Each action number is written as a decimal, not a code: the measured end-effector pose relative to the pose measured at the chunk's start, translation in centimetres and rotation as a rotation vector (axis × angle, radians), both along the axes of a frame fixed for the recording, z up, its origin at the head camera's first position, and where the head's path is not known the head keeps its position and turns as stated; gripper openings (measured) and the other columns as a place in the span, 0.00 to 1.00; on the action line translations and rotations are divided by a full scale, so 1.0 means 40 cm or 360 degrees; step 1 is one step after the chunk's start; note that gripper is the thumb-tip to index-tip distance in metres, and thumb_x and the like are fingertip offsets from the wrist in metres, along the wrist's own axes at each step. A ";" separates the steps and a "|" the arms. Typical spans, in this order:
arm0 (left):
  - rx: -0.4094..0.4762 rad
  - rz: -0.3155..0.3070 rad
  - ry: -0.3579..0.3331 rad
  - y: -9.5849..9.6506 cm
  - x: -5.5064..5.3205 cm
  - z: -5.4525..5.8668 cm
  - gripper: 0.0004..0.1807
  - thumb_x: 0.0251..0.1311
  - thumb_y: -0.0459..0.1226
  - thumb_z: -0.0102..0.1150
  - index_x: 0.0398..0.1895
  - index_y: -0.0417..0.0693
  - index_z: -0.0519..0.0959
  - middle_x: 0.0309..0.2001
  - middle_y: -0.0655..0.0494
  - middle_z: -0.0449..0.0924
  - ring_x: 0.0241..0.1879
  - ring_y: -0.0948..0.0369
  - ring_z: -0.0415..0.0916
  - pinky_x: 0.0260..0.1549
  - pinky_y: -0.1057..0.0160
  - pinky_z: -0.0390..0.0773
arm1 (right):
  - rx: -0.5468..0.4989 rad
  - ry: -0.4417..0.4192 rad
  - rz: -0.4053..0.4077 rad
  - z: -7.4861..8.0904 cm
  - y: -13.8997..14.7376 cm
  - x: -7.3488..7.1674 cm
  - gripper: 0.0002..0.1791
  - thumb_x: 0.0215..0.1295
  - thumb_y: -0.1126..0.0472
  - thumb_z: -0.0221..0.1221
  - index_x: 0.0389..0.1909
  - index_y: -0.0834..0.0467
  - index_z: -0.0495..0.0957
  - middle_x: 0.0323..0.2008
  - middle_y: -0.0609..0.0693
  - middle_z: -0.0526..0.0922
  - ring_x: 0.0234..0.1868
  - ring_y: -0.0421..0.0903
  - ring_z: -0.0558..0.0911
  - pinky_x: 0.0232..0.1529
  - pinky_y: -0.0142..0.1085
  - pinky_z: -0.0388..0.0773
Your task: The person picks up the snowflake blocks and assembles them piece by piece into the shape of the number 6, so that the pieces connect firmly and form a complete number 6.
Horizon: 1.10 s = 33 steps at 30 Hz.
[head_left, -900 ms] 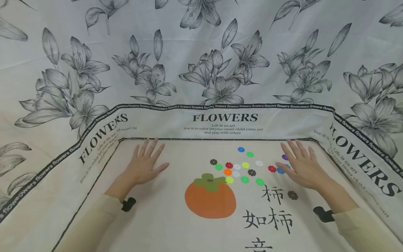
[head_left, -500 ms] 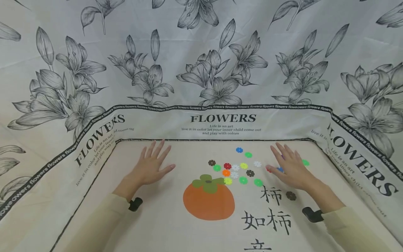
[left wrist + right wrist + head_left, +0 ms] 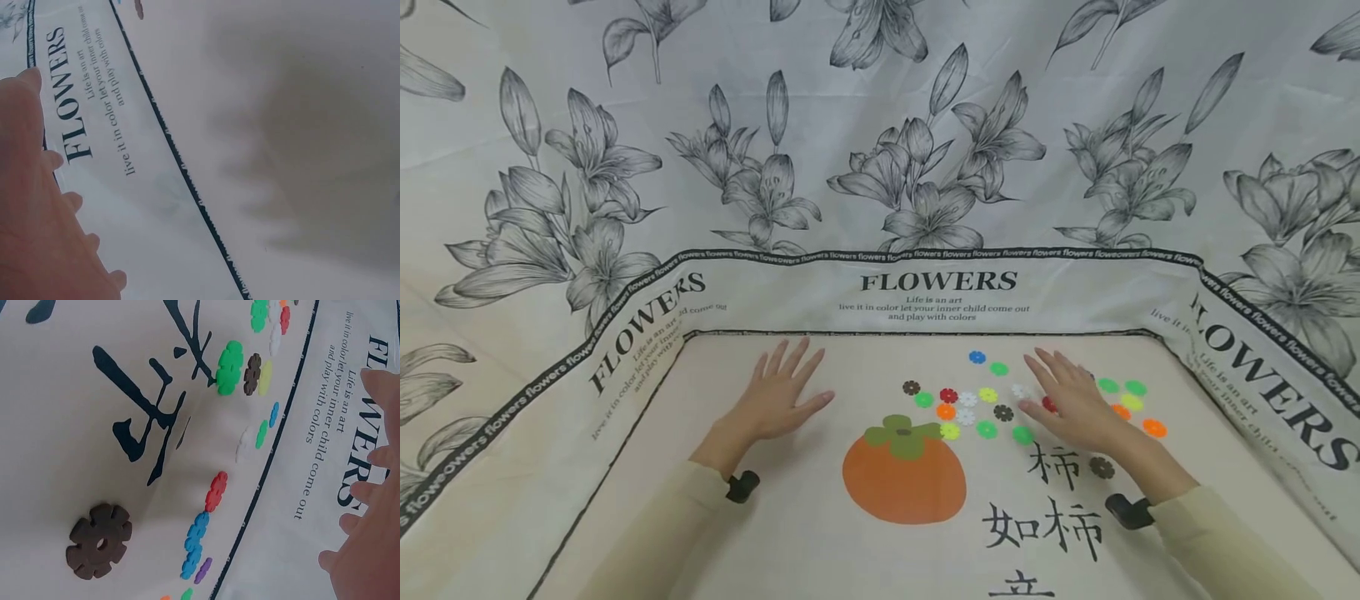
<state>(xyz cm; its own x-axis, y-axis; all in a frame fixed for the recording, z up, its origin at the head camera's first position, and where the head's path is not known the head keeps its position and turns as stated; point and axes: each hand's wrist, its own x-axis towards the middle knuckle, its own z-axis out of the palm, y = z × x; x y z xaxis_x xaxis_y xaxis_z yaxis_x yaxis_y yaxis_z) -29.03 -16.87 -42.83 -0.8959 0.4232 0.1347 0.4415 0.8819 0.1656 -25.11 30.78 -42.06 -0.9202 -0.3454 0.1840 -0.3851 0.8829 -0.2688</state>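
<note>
My left hand hovers over the left part of the cloth with fingers spread and straight, holding nothing; its shadow falls on the cloth in the left wrist view. Over the right part, my right hand is spread in the same way above several flower-shaped plastic discs and hides some of them. In the right wrist view a brown disc lies apart from the rest, with a red disc, blue discs and a purple disc farther off. A green disc lies left of the right hand.
The pale cloth bears a printed orange persimmon and black characters. Discs of several colours, among them an orange disc, lie flat toward the back and right. A raised white border with printed lettering surrounds the surface.
Both hands have moved inward, the left to the right and the right to the left. Discs at the far right that the right hand and arm covered now show. The discs look unmoved.
</note>
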 end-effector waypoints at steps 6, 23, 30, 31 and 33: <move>-0.0005 -0.0019 0.0004 0.018 0.001 0.000 0.44 0.72 0.68 0.37 0.83 0.58 0.49 0.84 0.50 0.37 0.81 0.41 0.30 0.73 0.33 0.35 | 0.0045 -0.0029 0.0013 -0.014 -0.019 -0.004 0.45 0.74 0.43 0.57 0.80 0.63 0.52 0.79 0.67 0.47 0.78 0.72 0.46 0.72 0.69 0.42; 0.0183 -0.0060 -0.0064 0.072 -0.012 -0.031 0.44 0.69 0.65 0.49 0.82 0.58 0.53 0.82 0.48 0.47 0.79 0.41 0.44 0.73 0.35 0.46 | -0.0069 -0.0187 -0.0042 -0.033 -0.081 -0.022 0.45 0.73 0.41 0.58 0.80 0.59 0.52 0.79 0.64 0.51 0.77 0.68 0.52 0.68 0.70 0.55; 0.0424 -0.0084 -0.0234 0.105 -0.026 -0.037 0.45 0.68 0.63 0.56 0.82 0.59 0.53 0.81 0.50 0.51 0.78 0.46 0.50 0.72 0.37 0.54 | -0.0164 -0.0215 0.0001 -0.042 -0.092 -0.038 0.42 0.74 0.48 0.60 0.79 0.61 0.53 0.76 0.68 0.56 0.74 0.70 0.58 0.67 0.68 0.60; 0.0462 -0.0083 -0.0263 0.111 -0.028 -0.036 0.45 0.67 0.62 0.57 0.82 0.59 0.54 0.80 0.49 0.51 0.78 0.46 0.51 0.72 0.38 0.55 | -0.0180 -0.0224 0.0006 -0.043 -0.094 -0.041 0.42 0.74 0.49 0.60 0.79 0.62 0.53 0.76 0.69 0.56 0.74 0.70 0.58 0.67 0.68 0.60; 0.0508 -0.0082 -0.0299 0.122 -0.032 -0.036 0.45 0.67 0.62 0.58 0.82 0.59 0.53 0.80 0.49 0.53 0.78 0.47 0.53 0.72 0.40 0.57 | -0.0222 -0.0242 0.0024 -0.044 -0.098 -0.049 0.42 0.74 0.49 0.60 0.78 0.63 0.54 0.75 0.69 0.57 0.74 0.71 0.59 0.67 0.68 0.60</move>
<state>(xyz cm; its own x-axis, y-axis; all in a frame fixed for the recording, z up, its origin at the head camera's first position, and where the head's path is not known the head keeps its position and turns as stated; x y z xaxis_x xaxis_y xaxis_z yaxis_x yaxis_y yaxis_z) -30.31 -12.01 -44.29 -0.8961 0.4317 0.1028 0.4199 0.7500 0.5110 -27.08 26.85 -43.82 -0.9360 -0.3404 0.0902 -0.3437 0.8273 -0.4443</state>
